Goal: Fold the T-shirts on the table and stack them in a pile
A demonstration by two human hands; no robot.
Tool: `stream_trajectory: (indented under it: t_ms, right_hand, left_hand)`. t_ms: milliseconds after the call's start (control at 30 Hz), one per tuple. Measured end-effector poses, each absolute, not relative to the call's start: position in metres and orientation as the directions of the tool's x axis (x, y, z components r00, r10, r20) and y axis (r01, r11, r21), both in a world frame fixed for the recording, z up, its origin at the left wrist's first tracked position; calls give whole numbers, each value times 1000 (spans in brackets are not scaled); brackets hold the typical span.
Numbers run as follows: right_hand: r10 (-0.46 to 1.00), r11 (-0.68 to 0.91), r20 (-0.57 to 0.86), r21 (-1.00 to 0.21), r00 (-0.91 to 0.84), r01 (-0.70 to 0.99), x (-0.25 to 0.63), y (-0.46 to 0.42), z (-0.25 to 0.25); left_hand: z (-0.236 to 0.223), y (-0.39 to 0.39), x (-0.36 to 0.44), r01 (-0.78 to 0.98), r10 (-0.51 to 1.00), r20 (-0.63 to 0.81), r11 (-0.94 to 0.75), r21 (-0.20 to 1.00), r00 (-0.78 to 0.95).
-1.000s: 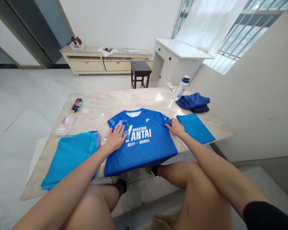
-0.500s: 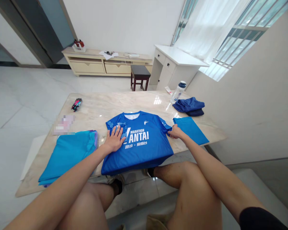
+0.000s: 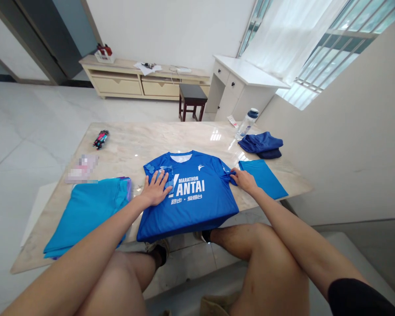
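Blue marathon T-shirt (image 3: 191,206) lies face-up at 12 o'clock on our marble tabletop (image 3: 184,136), pinned flat by our spread left hand (image 3: 156,188) while our right hand (image 3: 245,181) pinches its sleeve edge (image 3: 228,177). Folded teal garments (image 3: 85,219) sit at 9 o'clock.

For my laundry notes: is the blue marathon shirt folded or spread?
Spread: the shirt lies face up on the marble table, hem draping over its edge.

plastic water bottle (image 3: 246,124), folded navy clothes (image 3: 260,145), marble table (image 3: 171,136), wooden stool (image 3: 192,93), white desk (image 3: 246,68)
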State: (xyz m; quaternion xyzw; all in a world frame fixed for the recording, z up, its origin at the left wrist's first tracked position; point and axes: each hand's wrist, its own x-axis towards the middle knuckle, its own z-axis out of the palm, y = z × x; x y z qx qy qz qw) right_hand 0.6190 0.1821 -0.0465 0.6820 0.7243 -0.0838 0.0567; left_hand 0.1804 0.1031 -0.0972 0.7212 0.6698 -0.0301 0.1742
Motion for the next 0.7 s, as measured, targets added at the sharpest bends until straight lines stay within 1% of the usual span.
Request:
stream_trajectory:
  t_ms: [67, 133, 267, 333, 433, 533, 633, 700]
  right_hand:
    - [981, 64, -181, -33, -69, 997, 620, 183, -46]
    - [990, 35, -136, -56, -42, 998, 621, 185, -47]
    - [999, -36, 21, -148, 40, 988, 624, 191, -47]
    - [995, -61, 68, -201, 76, 978, 623, 194, -46]
    - [973, -201, 55, -291, 226, 935, 616, 198, -43]
    - [921, -344, 55, -354, 387, 870, 605, 202, -40]
    - [887, -382, 92, -401, 452, 832, 591, 209, -35]
    - [890, -365, 102, -426, 445, 828, 579, 215, -30]
  left_hand:
    - [-99, 103, 180, 974, 956, -272, -44, 222, 105]
    - [-99, 103, 180, 973, 957, -268, -46, 228, 108]
    - [-98, 102, 181, 970, 961, -251, -52, 239, 114]
    - [-97, 101, 182, 966, 964, -237, -58, 252, 120]
    - [-96, 100, 182, 962, 966, -229, -57, 267, 121]
    - [-94, 99, 182, 960, 964, -237, -56, 274, 124]
    - [-92, 99, 183, 959, 961, -247, -51, 278, 123]
    - [-90, 98, 183, 959, 959, -256, -43, 280, 118]
